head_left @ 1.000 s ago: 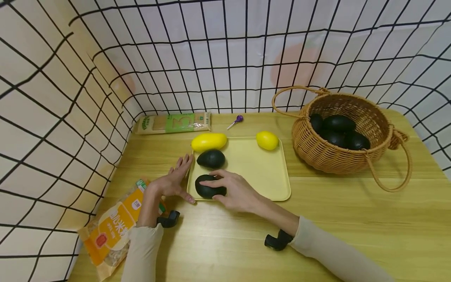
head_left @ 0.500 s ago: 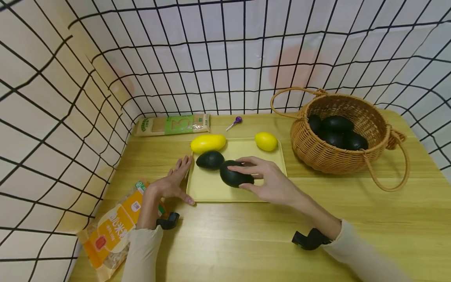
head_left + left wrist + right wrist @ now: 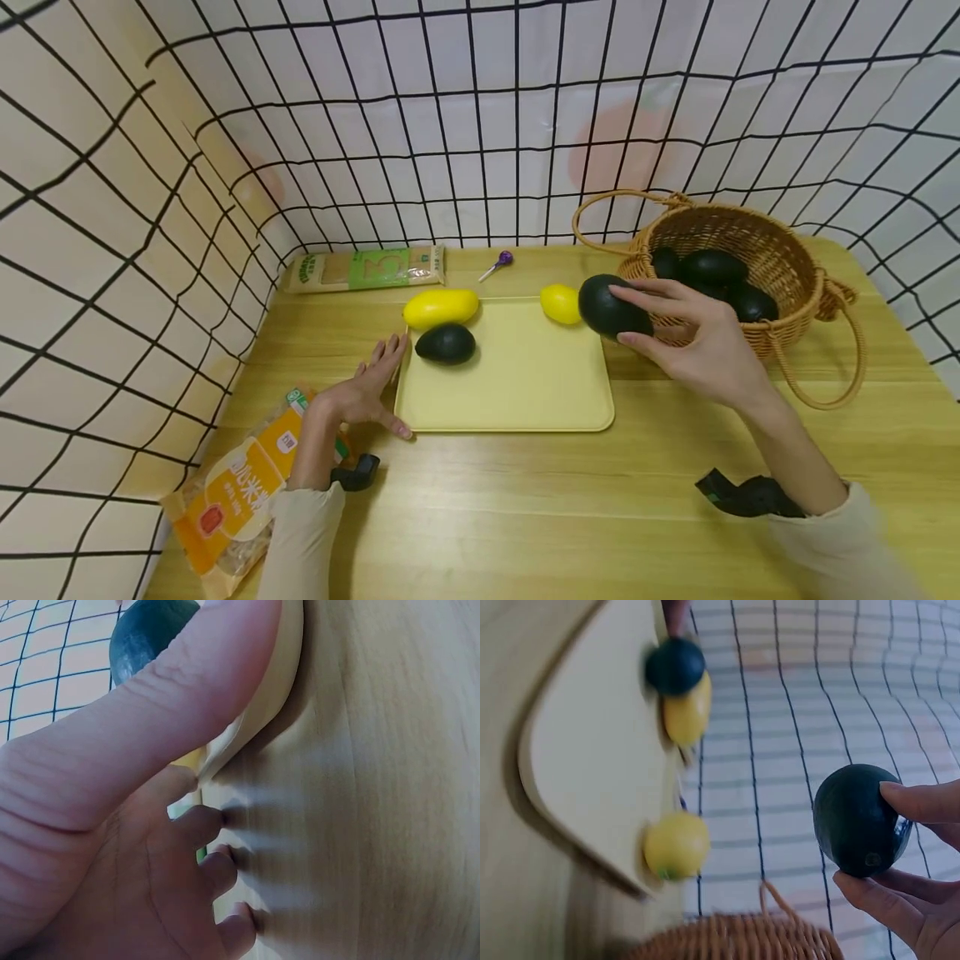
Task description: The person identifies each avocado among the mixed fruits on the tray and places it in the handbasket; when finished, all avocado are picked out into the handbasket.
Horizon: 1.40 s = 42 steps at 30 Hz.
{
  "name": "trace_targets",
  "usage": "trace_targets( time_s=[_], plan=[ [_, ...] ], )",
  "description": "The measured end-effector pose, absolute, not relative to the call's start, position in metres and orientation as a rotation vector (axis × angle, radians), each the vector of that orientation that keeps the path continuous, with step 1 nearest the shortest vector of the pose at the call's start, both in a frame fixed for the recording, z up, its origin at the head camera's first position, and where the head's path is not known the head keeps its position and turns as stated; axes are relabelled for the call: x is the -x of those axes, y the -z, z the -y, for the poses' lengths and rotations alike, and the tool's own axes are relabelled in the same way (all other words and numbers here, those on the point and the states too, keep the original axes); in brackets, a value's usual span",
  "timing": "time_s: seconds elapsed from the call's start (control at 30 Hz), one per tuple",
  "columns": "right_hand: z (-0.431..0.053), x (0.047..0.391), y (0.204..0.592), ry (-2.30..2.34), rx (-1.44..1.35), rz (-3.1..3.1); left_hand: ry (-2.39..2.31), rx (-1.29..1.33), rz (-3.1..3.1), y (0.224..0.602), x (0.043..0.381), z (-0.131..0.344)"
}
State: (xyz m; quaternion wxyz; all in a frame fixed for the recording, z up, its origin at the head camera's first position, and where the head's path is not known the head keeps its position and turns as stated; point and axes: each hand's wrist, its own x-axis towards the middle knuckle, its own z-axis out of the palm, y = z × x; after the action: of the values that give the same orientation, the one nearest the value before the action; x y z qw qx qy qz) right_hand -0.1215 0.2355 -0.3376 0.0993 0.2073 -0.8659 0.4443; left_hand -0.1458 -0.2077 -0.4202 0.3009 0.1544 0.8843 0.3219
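My right hand (image 3: 693, 337) holds a dark avocado (image 3: 609, 307) between thumb and fingers, raised above the tray's right end, beside the wicker basket (image 3: 757, 333). The right wrist view shows the same avocado (image 3: 859, 817) pinched at its end. My left hand (image 3: 367, 392) rests with spread fingers at the left edge of the yellow tray (image 3: 532, 383); in the left wrist view its fingertips (image 3: 238, 930) touch the wood. On the tray lie another avocado (image 3: 446, 344), a yellow mango (image 3: 441, 309) and a lemon (image 3: 559, 303). Several avocados (image 3: 714, 267) sit inside the basket.
Behind the tray lie a packet of noodles (image 3: 367, 268) and a purple lollipop (image 3: 498, 263). An orange food bag (image 3: 247, 492) is beside my left forearm. Black wire mesh (image 3: 480, 125) encloses the table (image 3: 525, 517) at the back and sides. The basket's handle (image 3: 843, 392) sticks out at the front right.
My right hand has lifted the avocado from the tray's front left and carried it right and back, up to the basket's near side. The left hand has stayed in place.
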Motion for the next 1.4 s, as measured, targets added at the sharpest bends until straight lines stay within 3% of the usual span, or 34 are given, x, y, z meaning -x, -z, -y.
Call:
trace_targets(
  time_s=[0.33, 0.73, 1.4],
  plan=[
    [-0.29, 0.133, 0.327, -1.323, -0.322, 2.427, -0.856, -0.412, -2.352, 0.419, 0.145, 0.208],
    [-0.33, 0.153, 0.343, -1.198, -0.067, 2.444, -0.887, -0.398, -2.338, 0.421, 0.144, 0.21],
    [-0.347, 0.174, 0.355, -1.017, 0.005, 2.627, -0.867, -0.401, -2.344, 0.419, 0.144, 0.208]
  ],
)
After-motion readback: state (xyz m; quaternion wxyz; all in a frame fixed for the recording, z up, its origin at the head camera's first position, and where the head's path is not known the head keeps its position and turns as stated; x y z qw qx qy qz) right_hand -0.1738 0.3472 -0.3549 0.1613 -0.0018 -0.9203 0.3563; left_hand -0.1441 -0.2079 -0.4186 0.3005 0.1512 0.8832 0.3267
